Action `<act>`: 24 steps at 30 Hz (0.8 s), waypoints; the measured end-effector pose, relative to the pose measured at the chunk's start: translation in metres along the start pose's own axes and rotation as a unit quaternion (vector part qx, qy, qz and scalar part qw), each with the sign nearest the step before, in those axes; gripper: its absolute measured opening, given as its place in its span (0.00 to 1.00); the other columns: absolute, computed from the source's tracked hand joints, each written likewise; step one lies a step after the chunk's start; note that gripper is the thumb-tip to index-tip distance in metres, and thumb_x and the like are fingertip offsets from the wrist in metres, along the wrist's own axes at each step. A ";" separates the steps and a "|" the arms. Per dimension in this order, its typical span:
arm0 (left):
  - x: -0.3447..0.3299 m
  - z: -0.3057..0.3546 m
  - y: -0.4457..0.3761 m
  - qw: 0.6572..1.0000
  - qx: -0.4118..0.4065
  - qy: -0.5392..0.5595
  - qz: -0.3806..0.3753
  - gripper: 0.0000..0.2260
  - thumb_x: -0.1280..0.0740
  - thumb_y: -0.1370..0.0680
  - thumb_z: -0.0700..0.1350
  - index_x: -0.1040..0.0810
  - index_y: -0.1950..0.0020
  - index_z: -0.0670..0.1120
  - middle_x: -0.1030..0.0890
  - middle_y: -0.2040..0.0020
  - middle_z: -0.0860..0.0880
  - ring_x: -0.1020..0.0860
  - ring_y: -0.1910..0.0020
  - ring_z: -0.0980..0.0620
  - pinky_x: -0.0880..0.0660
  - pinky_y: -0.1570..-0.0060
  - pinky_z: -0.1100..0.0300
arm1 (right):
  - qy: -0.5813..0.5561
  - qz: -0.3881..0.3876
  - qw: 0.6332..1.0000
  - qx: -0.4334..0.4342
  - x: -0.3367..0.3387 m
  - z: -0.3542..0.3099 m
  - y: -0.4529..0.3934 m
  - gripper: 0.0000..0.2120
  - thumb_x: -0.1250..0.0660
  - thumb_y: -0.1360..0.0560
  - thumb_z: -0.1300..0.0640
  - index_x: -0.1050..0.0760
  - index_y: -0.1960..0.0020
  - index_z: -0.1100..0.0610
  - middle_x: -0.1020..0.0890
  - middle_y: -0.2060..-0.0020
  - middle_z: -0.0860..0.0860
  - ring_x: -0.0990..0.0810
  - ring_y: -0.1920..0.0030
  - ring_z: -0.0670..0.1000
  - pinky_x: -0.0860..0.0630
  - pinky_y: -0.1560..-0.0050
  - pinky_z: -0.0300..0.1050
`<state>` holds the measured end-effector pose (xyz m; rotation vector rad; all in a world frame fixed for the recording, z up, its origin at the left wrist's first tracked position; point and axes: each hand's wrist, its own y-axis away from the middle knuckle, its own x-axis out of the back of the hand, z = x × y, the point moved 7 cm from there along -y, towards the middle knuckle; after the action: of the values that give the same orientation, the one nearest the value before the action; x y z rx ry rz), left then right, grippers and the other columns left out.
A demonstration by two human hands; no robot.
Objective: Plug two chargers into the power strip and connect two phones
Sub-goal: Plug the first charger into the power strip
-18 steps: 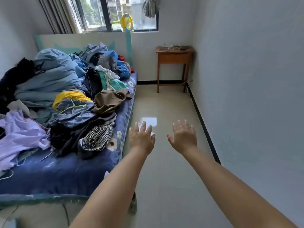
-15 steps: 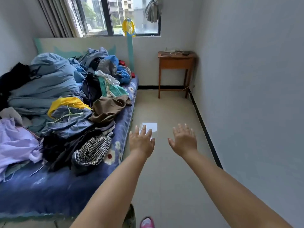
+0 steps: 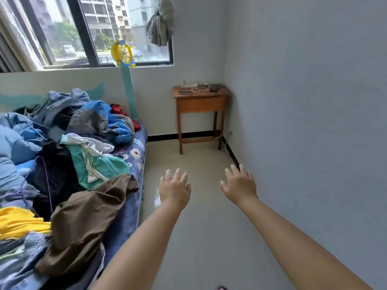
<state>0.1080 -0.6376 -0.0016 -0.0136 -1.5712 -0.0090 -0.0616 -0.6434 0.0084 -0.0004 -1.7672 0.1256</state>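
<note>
A small wooden table (image 3: 200, 103) stands in the far corner under the window. On its top lie a dark phone (image 3: 185, 92), a second dark phone (image 3: 215, 87), a white power strip (image 3: 191, 84) and white charger cables (image 3: 200, 88). My left hand (image 3: 174, 189) and my right hand (image 3: 239, 185) are stretched out in front of me over the floor, both with fingers spread and holding nothing. They are well short of the table.
A bed (image 3: 125, 164) piled with clothes (image 3: 69, 147) fills the left side. The grey wall (image 3: 314, 122) runs along the right. A tiled floor strip (image 3: 199, 227) leads to the table. A yellow fan (image 3: 122, 53) sits at the window sill.
The view has advanced along the floor toward the table, which now looks larger and nearer. Both hands stay outstretched and empty.
</note>
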 end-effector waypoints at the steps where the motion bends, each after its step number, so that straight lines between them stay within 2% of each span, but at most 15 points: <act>1: 0.003 -0.002 -0.019 1.000 -0.007 0.001 0.001 0.21 0.50 0.18 0.51 0.47 0.26 0.50 0.46 0.24 0.48 0.51 0.26 0.42 0.49 0.30 0.49 | 0.009 -0.006 1.000 0.004 -0.003 0.001 -0.020 0.24 0.43 0.22 0.50 0.39 0.30 0.61 0.38 0.27 0.58 0.45 0.26 0.60 0.45 0.28 0.54; 4: -0.001 -0.010 -0.118 1.000 0.005 0.015 0.004 0.21 0.50 0.18 0.51 0.46 0.26 0.50 0.46 0.24 0.49 0.50 0.26 0.43 0.49 0.30 0.49 | 0.016 -0.013 1.000 0.013 -0.021 0.004 -0.121 0.24 0.46 0.21 0.48 0.42 0.29 0.58 0.41 0.26 0.55 0.46 0.26 0.57 0.46 0.27 0.52; 9: 0.009 -0.033 -0.278 1.000 0.011 0.011 0.004 0.21 0.50 0.18 0.51 0.47 0.25 0.51 0.47 0.24 0.49 0.51 0.26 0.44 0.49 0.30 0.49 | 0.020 -0.028 0.999 0.007 -0.030 0.000 -0.297 0.24 0.48 0.21 0.47 0.44 0.28 0.56 0.43 0.25 0.55 0.49 0.25 0.57 0.51 0.26 0.53; 16: -0.001 -0.085 -0.493 1.000 0.024 0.012 0.010 0.21 0.49 0.19 0.50 0.45 0.26 0.51 0.45 0.24 0.49 0.50 0.26 0.43 0.49 0.30 0.48 | 0.011 -0.040 0.999 0.036 -0.072 -0.044 -0.518 0.24 0.47 0.21 0.48 0.42 0.29 0.57 0.42 0.26 0.55 0.48 0.25 0.57 0.50 0.26 0.55; 24: -0.003 -0.127 -0.758 1.000 -0.006 0.010 0.000 0.20 0.49 0.18 0.52 0.44 0.26 0.51 0.45 0.24 0.49 0.50 0.26 0.44 0.49 0.30 0.49 | 0.008 -0.033 0.999 -0.032 -0.095 -0.033 -0.757 0.24 0.46 0.21 0.48 0.42 0.29 0.58 0.40 0.26 0.56 0.47 0.25 0.57 0.48 0.26 0.54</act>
<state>0.2246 -1.3972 -0.0022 -0.0229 -1.5503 -0.0184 0.0420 -1.4000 -0.0133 0.0102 -1.7526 0.0224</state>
